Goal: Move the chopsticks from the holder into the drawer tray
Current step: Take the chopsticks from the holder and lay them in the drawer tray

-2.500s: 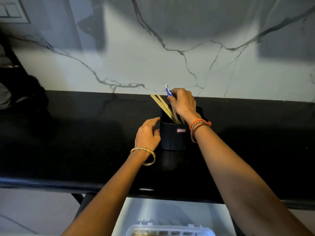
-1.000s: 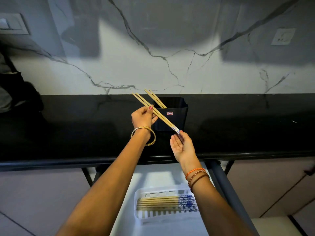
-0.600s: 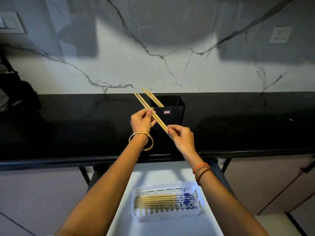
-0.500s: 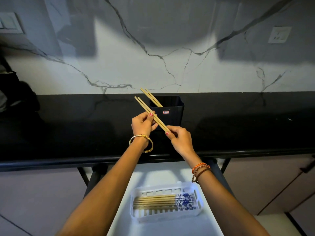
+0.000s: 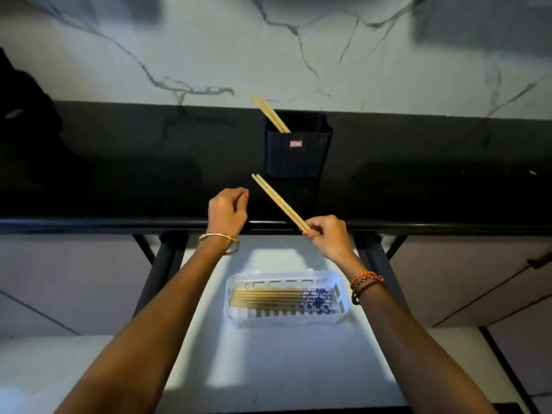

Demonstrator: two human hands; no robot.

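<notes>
A black holder (image 5: pixel 298 153) stands on the black counter, with two wooden chopsticks (image 5: pixel 270 114) leaning out of its left corner. My right hand (image 5: pixel 327 236) pinches the lower end of a pair of chopsticks (image 5: pixel 276 201) that slants up and to the left above the counter's front edge. My left hand (image 5: pixel 227 212) hovers just left of that pair, fingers curled and holding nothing. Below, a white slotted tray (image 5: pixel 286 319) lies in the open drawer with several chopsticks (image 5: pixel 280 297) laid flat, their blue-patterned ends to the right.
The black counter (image 5: pixel 119 174) runs the full width under a marble wall. The open drawer's white floor (image 5: pixel 268 363) extends toward me between dark rails. Cabinet fronts lie to either side. A dark object (image 5: pixel 24 115) sits at the far left.
My left hand let go of the pair, which my right hand alone now holds by its end. Both hands dropped toward the counter edge, and the view tilted down over the drawer.
</notes>
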